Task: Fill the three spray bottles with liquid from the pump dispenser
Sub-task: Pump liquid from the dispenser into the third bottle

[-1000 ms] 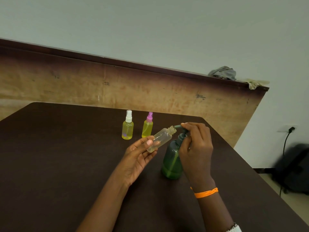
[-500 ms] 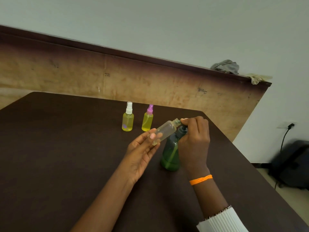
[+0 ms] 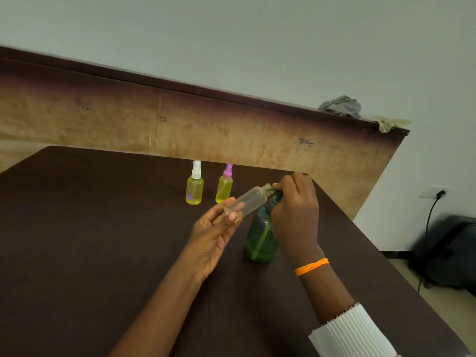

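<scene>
since a second ago the right hand point(image 3: 293, 215) has sunk lower over the pump head, and the open neck of the clear spray bottle point(image 3: 246, 202) has stayed at the spout while the view has tilted, so that a white ribbed sleeve point(image 3: 353, 331) now shows at the lower right.

a dark brown table point(image 3: 103, 253) fills the lower frame, backed by a worn tan wooden panel point(image 3: 103, 124) with a dark top rail. a black bag point(image 3: 448, 253) sits on the floor at far right, blurred, below a plugged-in cord point(image 3: 432, 207).

the green pump dispenser point(image 3: 260, 240) stands upright on the table, green liquid visible in its lower part. the right hand, an orange band point(image 3: 311, 266) on its wrist, curls over the pump head, fingers bent round it. the left hand point(image 3: 213, 233), palm up, holds the clear spray bottle tilted, its base pinched between thumb and fingertips, its uncapped neck touching the spout; how much liquid is inside cannot be told.

beyond the hands, two small bottles of yellow liquid stand upright and apart from each other: the white-capped spray bottle point(image 3: 194, 188) on the left, the pink-capped spray bottle point(image 3: 224, 188) to its right. a grey rag point(image 3: 340, 106) and a pale cloth point(image 3: 391, 123) lie on the rail.
</scene>
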`<control>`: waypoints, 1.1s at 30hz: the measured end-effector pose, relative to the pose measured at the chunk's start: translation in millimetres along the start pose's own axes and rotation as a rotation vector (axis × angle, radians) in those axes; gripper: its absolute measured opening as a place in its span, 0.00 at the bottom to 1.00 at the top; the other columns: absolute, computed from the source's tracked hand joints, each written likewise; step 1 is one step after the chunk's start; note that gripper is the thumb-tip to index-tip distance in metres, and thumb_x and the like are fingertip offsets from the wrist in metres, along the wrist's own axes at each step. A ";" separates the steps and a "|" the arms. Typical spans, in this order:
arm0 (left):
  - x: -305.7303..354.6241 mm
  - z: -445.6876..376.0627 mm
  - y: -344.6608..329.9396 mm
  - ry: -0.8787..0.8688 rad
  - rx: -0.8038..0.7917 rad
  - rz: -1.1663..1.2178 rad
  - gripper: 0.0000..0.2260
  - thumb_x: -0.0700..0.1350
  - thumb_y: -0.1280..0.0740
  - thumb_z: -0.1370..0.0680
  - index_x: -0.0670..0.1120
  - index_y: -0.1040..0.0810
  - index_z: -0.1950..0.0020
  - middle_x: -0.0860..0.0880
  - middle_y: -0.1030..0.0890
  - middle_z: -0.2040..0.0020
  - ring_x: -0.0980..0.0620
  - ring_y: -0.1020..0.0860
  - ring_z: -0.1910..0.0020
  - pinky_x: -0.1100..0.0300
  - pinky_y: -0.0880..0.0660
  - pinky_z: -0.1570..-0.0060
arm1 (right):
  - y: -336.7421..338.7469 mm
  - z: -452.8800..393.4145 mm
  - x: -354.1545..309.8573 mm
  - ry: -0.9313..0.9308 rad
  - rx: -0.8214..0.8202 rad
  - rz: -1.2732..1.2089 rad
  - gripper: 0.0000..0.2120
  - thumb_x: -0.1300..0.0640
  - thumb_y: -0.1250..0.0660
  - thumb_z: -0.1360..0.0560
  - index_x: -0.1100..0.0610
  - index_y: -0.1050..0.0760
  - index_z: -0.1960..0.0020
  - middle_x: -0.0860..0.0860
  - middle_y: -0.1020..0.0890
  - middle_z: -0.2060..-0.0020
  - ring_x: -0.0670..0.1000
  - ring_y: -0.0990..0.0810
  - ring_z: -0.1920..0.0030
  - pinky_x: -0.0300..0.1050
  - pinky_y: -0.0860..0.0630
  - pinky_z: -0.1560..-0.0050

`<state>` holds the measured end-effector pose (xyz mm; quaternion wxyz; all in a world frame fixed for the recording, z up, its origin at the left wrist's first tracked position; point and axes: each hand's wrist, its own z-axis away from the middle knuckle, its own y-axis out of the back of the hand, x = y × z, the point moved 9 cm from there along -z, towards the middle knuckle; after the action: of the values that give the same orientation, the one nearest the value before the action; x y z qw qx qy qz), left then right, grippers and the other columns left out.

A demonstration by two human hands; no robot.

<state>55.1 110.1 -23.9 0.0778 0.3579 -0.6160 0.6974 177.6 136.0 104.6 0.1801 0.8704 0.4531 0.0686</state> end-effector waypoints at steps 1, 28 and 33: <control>0.5 0.0 -0.3 -0.005 0.009 0.003 0.19 0.35 0.32 0.34 0.40 0.25 0.44 0.45 0.16 0.52 0.54 0.17 0.53 0.67 0.21 0.57 | 1.7 -4.7 -1.1 0.014 -0.009 -0.001 0.10 0.69 0.46 0.35 0.64 0.27 0.63 0.58 0.26 0.66 0.58 0.28 0.65 0.49 0.28 0.67; 4.0 1.2 0.3 -0.060 0.046 -0.026 0.16 0.39 0.31 0.36 0.42 0.25 0.49 0.49 0.15 0.60 0.56 0.17 0.58 0.67 0.21 0.58 | -0.7 -11.7 3.0 0.039 -0.018 -0.068 0.10 0.69 0.48 0.35 0.64 0.28 0.66 0.59 0.27 0.68 0.58 0.29 0.68 0.50 0.30 0.69; 5.5 -0.3 2.7 -0.074 0.053 -0.048 0.12 0.37 0.32 0.32 0.42 0.25 0.50 0.49 0.15 0.58 0.56 0.18 0.57 0.67 0.21 0.57 | -1.7 -5.3 6.1 0.011 0.007 -0.093 0.10 0.69 0.48 0.33 0.64 0.28 0.65 0.60 0.27 0.66 0.57 0.30 0.64 0.42 0.34 0.63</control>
<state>49.5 107.9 -22.8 0.0620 0.4000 -0.5911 0.6977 178.3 143.1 108.6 0.1776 0.8485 0.4945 0.0633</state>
